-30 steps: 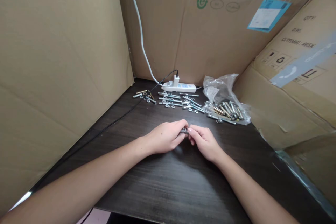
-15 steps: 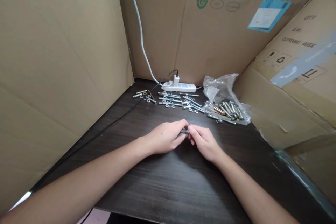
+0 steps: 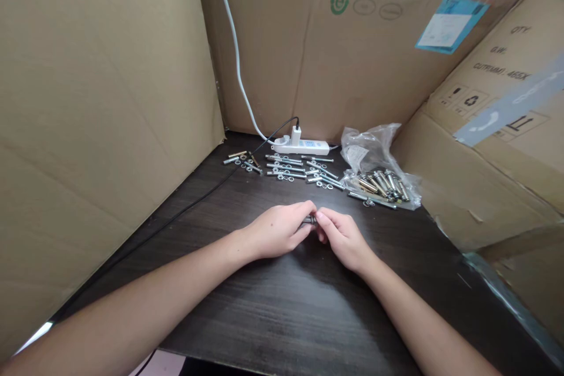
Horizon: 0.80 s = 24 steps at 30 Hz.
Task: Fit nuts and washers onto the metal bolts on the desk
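Over the middle of the dark table, my left hand (image 3: pixel 282 228) is closed around an expansion bolt (image 3: pixel 308 220), of which only a short metal part shows between the hands. My right hand (image 3: pixel 340 236) pinches the bolt's right end between thumb and fingers. What exactly sits under the right fingertips, a nut or a washer, is hidden. Beyond the hands lie several loose bolts (image 3: pixel 286 175) and sleeves with nuts and washers (image 3: pixel 325 186) beside them. A clear plastic bag (image 3: pixel 372 147) at the right holds several assembled expansion bolts (image 3: pixel 388 183).
A white power strip (image 3: pixel 308 147) with a plugged-in charger (image 3: pixel 296 134) stands against the back cardboard box (image 3: pixel 273 41). Its black cable (image 3: pixel 189 204) crosses the table's left side. Tall boxes wall in the left (image 3: pixel 110 100) and right (image 3: pixel 497 176). More bolt parts (image 3: pixel 242 160) lie at back left.
Both hands stay in nearly the same place, still gripping the bolt. The right fingers have shifted very slightly at its end.
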{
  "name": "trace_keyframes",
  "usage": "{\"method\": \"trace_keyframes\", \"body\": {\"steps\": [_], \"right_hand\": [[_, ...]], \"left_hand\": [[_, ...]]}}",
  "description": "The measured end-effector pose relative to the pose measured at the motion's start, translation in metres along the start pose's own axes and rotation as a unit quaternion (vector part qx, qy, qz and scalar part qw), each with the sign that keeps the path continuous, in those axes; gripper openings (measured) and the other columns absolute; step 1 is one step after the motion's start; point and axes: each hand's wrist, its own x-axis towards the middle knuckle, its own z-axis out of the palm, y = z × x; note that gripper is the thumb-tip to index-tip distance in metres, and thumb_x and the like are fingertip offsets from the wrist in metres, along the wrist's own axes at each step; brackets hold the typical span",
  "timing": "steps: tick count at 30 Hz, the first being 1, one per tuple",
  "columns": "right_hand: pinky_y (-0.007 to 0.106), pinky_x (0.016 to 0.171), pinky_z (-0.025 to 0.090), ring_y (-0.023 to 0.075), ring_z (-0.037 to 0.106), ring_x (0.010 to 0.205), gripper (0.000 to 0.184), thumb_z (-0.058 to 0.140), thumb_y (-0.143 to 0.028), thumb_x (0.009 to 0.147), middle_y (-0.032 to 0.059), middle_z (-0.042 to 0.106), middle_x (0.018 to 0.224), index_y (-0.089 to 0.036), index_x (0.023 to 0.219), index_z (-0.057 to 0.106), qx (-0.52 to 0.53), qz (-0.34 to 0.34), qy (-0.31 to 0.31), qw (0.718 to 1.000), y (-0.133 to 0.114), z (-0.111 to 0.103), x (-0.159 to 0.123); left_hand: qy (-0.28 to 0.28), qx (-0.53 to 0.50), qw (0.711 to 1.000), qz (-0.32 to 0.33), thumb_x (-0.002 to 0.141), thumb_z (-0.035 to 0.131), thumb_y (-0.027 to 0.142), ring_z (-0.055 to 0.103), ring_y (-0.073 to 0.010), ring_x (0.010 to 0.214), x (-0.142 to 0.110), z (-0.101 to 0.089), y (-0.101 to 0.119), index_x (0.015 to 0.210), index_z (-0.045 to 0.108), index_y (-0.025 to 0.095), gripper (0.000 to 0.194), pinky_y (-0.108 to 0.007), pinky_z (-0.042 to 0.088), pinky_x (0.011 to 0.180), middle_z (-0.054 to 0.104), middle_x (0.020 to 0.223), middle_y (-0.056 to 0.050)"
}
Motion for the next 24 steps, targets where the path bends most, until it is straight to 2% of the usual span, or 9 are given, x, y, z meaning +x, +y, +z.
{"method": "trace_keyframes", "body": {"steps": [4,14,24], "right_hand": [[0.024,0.057,0.037,0.0118,0.047,0.058,0.027,0.042,-0.039,0.093,-0.0024,0.05,0.065,-0.019,0.076,0.051,0.005,-0.007,0.005,1.0,-0.0005,-0.0002,-0.0005],[0.025,0.055,0.034,0.0115,0.044,0.053,0.041,0.035,-0.041,0.095,-0.0023,0.047,0.055,-0.019,0.062,0.044,-0.015,0.005,-0.002,1.0,0.0004,-0.0002,-0.0002],[0.024,0.054,0.035,0.011,0.044,0.055,0.03,0.043,-0.038,0.092,-0.003,0.047,0.06,-0.019,0.07,0.048,0.014,-0.003,0.027,1.0,-0.0016,0.0015,-0.001]], "left_hand": [[0.004,0.006,1.0,0.0,0.091,0.043,0.025,0.062,-0.0179,0.086,0.0001,-0.0001,-0.0009,0.105,0.049,0.022,0.015,-0.027,0.046,0.07,0.065,0.098,-0.002],[0.0,-0.001,1.0,-0.005,0.092,0.044,0.025,0.062,-0.0186,0.084,0.0003,-0.0009,-0.0001,0.102,0.047,0.021,0.012,-0.027,0.044,0.068,0.064,0.095,-0.002],[0.006,-0.009,1.0,-0.009,0.091,0.043,0.026,0.062,-0.0181,0.086,-0.0003,-0.0011,0.0004,0.107,0.046,0.021,0.016,-0.027,0.045,0.07,0.064,0.099,-0.002]]}}
